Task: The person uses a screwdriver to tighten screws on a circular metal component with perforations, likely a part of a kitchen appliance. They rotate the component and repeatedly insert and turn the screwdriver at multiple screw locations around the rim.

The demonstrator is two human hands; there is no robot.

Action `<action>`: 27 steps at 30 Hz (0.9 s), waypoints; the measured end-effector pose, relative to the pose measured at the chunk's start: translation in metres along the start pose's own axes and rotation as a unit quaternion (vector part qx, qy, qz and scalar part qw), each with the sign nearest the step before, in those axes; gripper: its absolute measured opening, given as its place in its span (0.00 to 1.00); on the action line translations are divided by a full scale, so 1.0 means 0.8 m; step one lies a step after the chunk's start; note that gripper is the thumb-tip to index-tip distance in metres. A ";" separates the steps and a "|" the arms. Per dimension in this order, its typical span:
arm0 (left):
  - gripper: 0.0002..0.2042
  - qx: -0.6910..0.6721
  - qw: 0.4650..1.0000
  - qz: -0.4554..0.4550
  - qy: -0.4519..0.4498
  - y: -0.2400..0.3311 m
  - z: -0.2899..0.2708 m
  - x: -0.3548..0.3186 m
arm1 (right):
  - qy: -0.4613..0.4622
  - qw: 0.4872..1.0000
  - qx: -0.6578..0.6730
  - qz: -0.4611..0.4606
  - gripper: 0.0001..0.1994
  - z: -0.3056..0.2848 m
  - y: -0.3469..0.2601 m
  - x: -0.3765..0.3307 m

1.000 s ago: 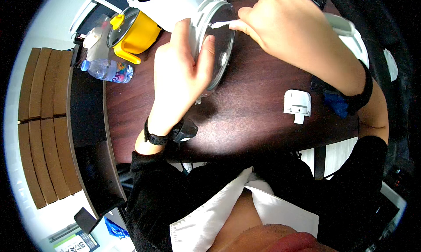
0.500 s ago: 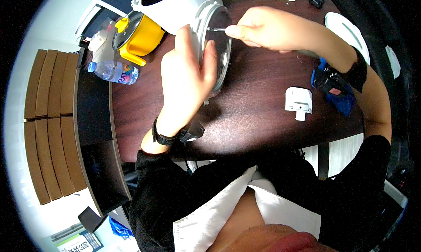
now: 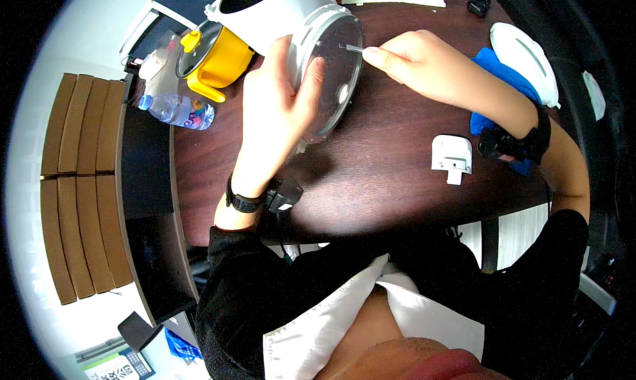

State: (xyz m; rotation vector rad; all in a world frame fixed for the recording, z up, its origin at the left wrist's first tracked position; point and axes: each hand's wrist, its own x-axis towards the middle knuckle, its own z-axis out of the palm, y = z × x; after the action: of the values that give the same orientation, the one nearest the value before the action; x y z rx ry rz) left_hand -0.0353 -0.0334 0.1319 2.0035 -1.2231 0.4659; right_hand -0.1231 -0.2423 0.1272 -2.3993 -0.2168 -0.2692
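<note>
My left hand (image 3: 270,115) grips a round see-through lid (image 3: 336,75) with a pale rim, its thumb on the face and its fingers behind the rim. The lid stands tilted on edge above the table, its clear face turned to the right. My right hand (image 3: 414,59) is closed in a pinch on a thin, pale, stick-like tool (image 3: 354,48); its exact kind is too small to tell. The tool's tip is at the lid's face; whether it touches cannot be made out. Behind the lid stands a white, open-topped appliance body (image 3: 278,16).
A yellow pot (image 3: 222,59) with a glass lid and a water bottle (image 3: 177,110) stand and lie at the left. Towards the right are a small white plastic part (image 3: 452,156), a blue cloth (image 3: 487,65) and a white oval cover (image 3: 523,59). Brown panels (image 3: 83,128) line the left wall.
The lid has turned, showing more of its clear face, and shifted slightly right. My right hand with the thin tool has moved a little right and nearer to me.
</note>
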 end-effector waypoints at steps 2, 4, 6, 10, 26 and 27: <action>0.16 -0.016 0.999 0.030 0.005 -0.009 0.003 0.002 | 0.061 0.995 -0.076 -0.036 0.24 -0.001 -0.010 -0.010; 0.16 -0.007 1.000 0.002 -0.011 0.004 -0.001 0.001 | 0.096 0.984 -0.144 -0.049 0.22 0.002 -0.015 -0.011; 0.15 -0.007 1.000 0.003 -0.012 0.008 -0.002 0.001 | 0.122 0.970 -0.199 -0.074 0.22 0.002 -0.016 -0.009; 0.15 -0.013 1.000 -0.006 -0.019 0.006 0.000 0.000 | 0.129 0.968 -0.198 -0.089 0.21 0.003 -0.013 -0.006; 0.17 0.062 0.998 0.026 -0.022 0.021 0.001 -0.007 | 0.049 0.976 -0.188 -0.100 0.20 -0.013 -0.017 0.007; 0.18 0.074 0.997 0.029 -0.018 0.022 0.001 -0.010 | 0.026 0.981 -0.168 -0.093 0.20 -0.016 -0.016 0.010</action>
State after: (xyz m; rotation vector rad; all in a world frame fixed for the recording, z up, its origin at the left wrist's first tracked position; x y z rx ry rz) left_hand -0.0545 -0.0344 0.1336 2.1133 -1.3041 0.5667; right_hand -0.1203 -0.2405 0.1465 -2.7050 -0.3988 -0.4882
